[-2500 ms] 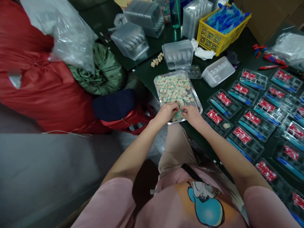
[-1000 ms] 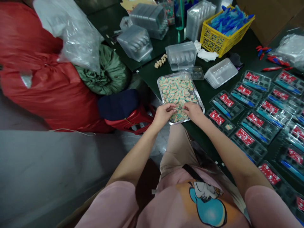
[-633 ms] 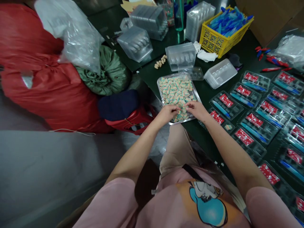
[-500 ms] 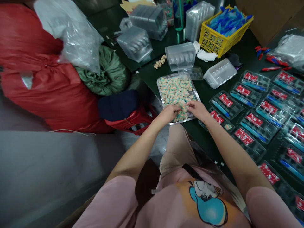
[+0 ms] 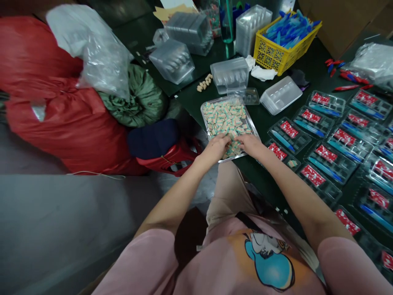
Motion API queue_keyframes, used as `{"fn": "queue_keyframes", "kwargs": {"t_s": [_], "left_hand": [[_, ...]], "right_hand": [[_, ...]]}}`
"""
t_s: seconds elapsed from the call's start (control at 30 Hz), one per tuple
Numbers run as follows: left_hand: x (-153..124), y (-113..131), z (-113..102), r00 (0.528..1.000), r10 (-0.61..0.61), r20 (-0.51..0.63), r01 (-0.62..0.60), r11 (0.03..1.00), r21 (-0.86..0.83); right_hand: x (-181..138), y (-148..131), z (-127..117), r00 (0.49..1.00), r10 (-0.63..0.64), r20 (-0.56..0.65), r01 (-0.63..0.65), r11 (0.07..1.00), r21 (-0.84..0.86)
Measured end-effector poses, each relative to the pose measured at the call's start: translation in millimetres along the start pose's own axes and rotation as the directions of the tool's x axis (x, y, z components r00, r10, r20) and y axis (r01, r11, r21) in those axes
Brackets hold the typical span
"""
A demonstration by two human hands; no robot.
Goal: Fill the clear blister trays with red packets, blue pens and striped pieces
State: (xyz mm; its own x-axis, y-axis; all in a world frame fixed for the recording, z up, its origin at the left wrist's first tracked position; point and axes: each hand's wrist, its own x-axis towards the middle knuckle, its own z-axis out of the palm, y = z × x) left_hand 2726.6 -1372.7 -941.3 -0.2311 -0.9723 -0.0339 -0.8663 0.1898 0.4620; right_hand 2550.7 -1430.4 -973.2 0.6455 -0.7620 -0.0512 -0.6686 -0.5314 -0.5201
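Note:
A shallow metal tray [image 5: 253, 128] at the table's near edge holds a layer of small peach-and-green blocks [image 5: 225, 115]. Over its front part, my left hand [image 5: 218, 146] has its fingers curled down among the blocks. Opposite it, my right hand [image 5: 249, 144] reaches in from the right with thumb and fingers drawn together. The fingertips of both hands almost meet. Whatever lies between them is too small and too covered to make out.
Clear blister trays with red-and-white cards and blue pens [image 5: 326, 153] cover the table's right side. Behind stand stacked clear plastic trays [image 5: 230, 74], a yellow basket [image 5: 270, 53] of blue pens and some peanut-like pieces [image 5: 204, 82]. Red sacks [image 5: 55, 123] and a red stool [image 5: 167, 159] are left.
The view has shifted slightly. Both hands stay over the front of the tray; the right fingertips have come a little closer to the left hand.

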Motion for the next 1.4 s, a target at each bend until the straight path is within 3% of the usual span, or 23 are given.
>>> {"fn": "queue_keyframes", "kwargs": {"t_s": [0.2, 0.33, 0.47, 0.6, 0.97, 1.4], "left_hand": [[-6.8, -7.8, 3.6, 0.991, 0.040, -0.128, -0.067, 0.975, -0.212], [-14.2, -12.9, 10.4, 0.977, -0.076, -0.201, 0.001, 0.937, -0.349], [-17.7, -13.0, 17.9, 0.933, -0.256, -0.252, 0.054, 0.794, -0.606], [-18.3, -5.4, 19.4, 0.907, -0.337, -0.250, 0.033, 0.650, -0.759], [-21.1, 11.3, 19.0, 0.887, -0.331, -0.321, -0.048, 0.626, -0.778], [-19.8, 9.6, 23.9, 0.882, -0.296, -0.366, -0.051, 0.712, -0.700]], "right_hand": [[-0.6, 6.7, 3.3, 0.994, -0.084, -0.065, 0.085, 0.996, 0.015], [-5.0, 10.8, 2.9, 0.984, -0.142, -0.107, 0.154, 0.982, 0.109], [-17.2, 4.0, -7.6, 0.970, -0.139, -0.198, 0.187, 0.950, 0.249], [-29.6, -8.5, -21.1, 0.945, -0.125, -0.301, 0.236, 0.900, 0.367], [-40.9, -17.7, -22.1, 0.929, -0.069, -0.365, 0.246, 0.850, 0.465], [-38.4, -15.9, -11.3, 0.941, 0.020, -0.338, 0.200, 0.771, 0.604]]}}
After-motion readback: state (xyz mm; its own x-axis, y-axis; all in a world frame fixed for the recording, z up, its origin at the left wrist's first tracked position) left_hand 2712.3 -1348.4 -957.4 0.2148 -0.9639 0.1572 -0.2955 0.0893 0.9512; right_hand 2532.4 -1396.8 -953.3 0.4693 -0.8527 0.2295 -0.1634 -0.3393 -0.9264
